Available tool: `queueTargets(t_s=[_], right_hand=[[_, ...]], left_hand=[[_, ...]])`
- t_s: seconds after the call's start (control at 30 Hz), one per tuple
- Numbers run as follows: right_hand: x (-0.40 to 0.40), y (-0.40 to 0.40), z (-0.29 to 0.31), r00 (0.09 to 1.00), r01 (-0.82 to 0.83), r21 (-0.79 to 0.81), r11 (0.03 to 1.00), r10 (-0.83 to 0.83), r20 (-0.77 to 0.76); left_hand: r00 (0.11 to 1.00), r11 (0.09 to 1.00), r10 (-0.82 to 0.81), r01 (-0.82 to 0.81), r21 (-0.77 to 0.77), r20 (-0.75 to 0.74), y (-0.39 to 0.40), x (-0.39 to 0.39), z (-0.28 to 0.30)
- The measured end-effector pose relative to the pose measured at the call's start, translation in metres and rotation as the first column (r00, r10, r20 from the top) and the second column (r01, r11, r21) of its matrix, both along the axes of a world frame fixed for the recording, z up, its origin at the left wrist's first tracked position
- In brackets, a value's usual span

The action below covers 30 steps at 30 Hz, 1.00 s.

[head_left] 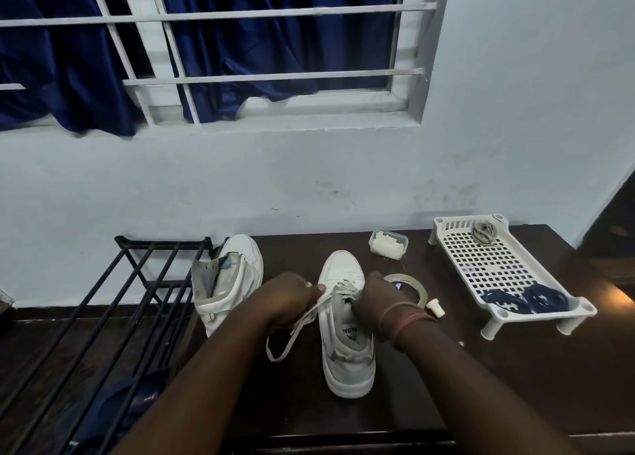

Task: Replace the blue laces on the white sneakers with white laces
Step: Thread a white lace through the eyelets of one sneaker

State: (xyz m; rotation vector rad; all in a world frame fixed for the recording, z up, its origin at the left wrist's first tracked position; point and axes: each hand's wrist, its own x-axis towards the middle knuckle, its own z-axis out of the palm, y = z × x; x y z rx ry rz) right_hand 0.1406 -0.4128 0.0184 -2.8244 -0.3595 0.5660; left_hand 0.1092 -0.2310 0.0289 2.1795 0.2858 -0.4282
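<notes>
Bare dark table (481, 379) is left open in front of the laced sneaker (347, 344) and toward the right. Passage on the left is blocked by the second sneaker (226, 282) and black rack (113, 303); on the right by the tape roll (410, 288) and white tray (498, 269).

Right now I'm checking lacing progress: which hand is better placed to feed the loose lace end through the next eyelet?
Left. The left hand already pinches the white lace, whose free end trails on its side.

Pale blue wall (343, 172), barred window (240, 45) with navy curtains (62, 69), dim light.
</notes>
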Motion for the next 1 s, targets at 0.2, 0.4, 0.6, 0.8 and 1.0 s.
queueTargets(t_s=[0.2,0.4,0.6,0.8,1.0], right_hand=[[0.002,-0.001,-0.004,0.986,0.078,0.237,0.968,-0.109,0.122],[0.003,0.001,-0.003,0.986,0.115,0.316,0.942,-0.148,0.081],[0.004,-0.001,-0.002,0.989,0.12,0.249,0.961,-0.138,0.056],[0.002,0.0,0.0,0.983,0.168,0.245,0.955,-0.181,0.029],[0.0,-0.001,0.007,0.988,0.146,0.25,0.957,-0.154,0.011]], left_hand=[[0.985,0.987,0.151,-0.145,-0.069,0.089,-0.014,0.003,0.002],[0.983,0.987,0.161,-0.161,-0.008,0.082,-0.019,-0.001,-0.022],[0.983,0.99,0.139,-0.141,0.001,0.12,-0.026,0.001,-0.038],[0.997,0.979,0.067,-0.075,0.191,0.049,-0.026,0.001,-0.035],[0.979,0.805,0.203,-0.186,0.563,0.033,-0.017,-0.012,-0.025]])
